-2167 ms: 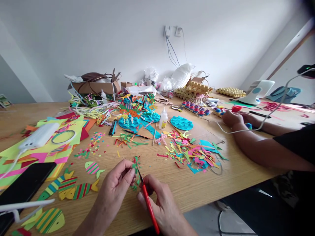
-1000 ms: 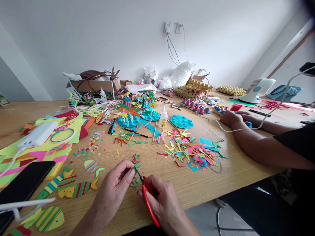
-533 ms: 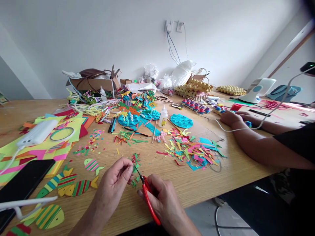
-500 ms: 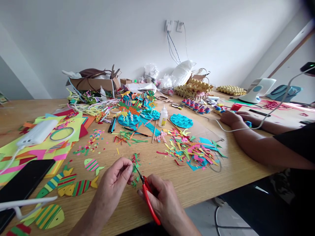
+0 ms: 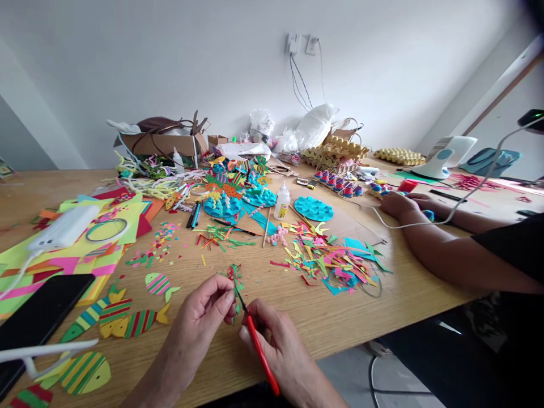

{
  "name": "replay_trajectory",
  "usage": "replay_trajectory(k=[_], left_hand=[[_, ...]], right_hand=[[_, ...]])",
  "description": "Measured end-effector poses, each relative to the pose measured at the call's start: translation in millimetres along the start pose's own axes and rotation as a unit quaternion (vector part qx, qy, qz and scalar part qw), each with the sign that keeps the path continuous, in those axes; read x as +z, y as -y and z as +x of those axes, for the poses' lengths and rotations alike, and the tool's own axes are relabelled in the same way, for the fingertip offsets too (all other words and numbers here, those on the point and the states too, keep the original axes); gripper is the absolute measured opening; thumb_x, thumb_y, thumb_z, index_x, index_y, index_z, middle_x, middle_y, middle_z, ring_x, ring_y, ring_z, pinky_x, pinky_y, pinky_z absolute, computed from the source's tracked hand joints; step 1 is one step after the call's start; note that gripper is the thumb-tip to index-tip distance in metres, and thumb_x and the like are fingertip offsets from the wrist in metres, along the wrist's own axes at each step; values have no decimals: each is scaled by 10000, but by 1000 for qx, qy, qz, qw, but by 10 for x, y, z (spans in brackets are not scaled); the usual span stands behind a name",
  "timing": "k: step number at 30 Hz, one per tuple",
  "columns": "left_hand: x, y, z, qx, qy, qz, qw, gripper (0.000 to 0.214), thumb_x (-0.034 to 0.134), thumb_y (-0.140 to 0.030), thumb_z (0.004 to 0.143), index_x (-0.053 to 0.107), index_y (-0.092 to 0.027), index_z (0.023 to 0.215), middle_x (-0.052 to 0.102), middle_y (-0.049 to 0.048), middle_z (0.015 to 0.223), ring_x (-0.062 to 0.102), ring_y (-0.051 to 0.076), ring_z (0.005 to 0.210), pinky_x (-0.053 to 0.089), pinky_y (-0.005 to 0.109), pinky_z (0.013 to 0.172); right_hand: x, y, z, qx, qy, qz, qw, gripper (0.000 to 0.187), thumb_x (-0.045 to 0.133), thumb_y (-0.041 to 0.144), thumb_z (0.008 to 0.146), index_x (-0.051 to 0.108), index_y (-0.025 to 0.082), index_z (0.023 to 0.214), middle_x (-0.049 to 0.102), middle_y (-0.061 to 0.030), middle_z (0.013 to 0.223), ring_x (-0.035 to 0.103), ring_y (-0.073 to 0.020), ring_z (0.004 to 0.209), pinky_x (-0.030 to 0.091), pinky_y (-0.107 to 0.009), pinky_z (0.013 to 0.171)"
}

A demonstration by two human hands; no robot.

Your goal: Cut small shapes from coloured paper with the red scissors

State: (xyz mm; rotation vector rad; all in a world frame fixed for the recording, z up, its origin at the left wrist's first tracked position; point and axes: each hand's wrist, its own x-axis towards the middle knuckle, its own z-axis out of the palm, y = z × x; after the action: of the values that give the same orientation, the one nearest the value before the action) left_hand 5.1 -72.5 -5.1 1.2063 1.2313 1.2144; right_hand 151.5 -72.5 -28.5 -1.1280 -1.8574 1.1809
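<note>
We see the left hand [image 5: 199,317] low over the near edge of the desk [image 5: 340,317], its fingers [image 5: 225,297] pinching a small green paper scrap [image 5: 236,309]. The right hand [image 5: 283,351] sits just beside it, fingers curled tight around the red handles of the scissors [image 5: 259,348]; the blades point up and left, their tips at the scrap. We cannot tell whether the blades are apart or closed. The scrap is held just above the desk, between the two hands, with a small heap of red and green cuttings [image 5: 233,273] lying right behind it.

Left of the hands lie striped paper fish [image 5: 127,320], and a black phone [image 5: 40,317] rests further left. A glue bottle [image 5: 281,204] stands upright near the desk's middle, beside a spread of coloured offcuts [image 5: 331,263]. On the right, another person's forearm [image 5: 459,260] rests on the desk.
</note>
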Motion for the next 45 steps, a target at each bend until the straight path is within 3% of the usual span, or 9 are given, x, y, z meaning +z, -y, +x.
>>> replay_trajectory(k=[10,25,38,41,45], left_hand=[[47,-23,-9,-6,18,-8,1000,128,545,-254,776,547,-186,668,526,-42,571,507,124,569,435,223,558],[-1,-22,8,-7,0,1,1000,111,540,-266,776,562,-185,702,542,-45,581,519,118,576,451,210,564],[-76,-13,69,-31,-34,1,999,92,591,-265,702,581,-176,681,563,-53,519,524,104,497,442,190,471],[-93,-16,75,-39,-31,17,999,95,598,-274,671,582,-181,685,575,-49,528,538,116,499,447,203,473],[-97,0,69,-37,-2,73,997,95,566,-282,671,584,-189,673,536,-55,505,524,126,482,431,218,469]], right_hand=[[-2,18,19,13,-20,16,1000,275,479,370,786,352,205,607,328,56,559,287,-98,528,236,-211,472],[10,-109,9,13,-23,13,1000,335,534,394,782,352,196,582,279,67,534,251,-81,498,194,-200,434],[-100,-53,55,44,26,-15,999,260,520,367,793,421,190,630,358,60,557,308,-94,526,238,-209,475],[-145,-8,111,48,7,17,999,209,558,331,741,431,191,651,395,52,583,346,-103,549,283,-212,500],[-168,47,207,-8,-64,26,998,123,587,220,688,471,188,715,473,35,651,412,-112,597,347,-218,562]])
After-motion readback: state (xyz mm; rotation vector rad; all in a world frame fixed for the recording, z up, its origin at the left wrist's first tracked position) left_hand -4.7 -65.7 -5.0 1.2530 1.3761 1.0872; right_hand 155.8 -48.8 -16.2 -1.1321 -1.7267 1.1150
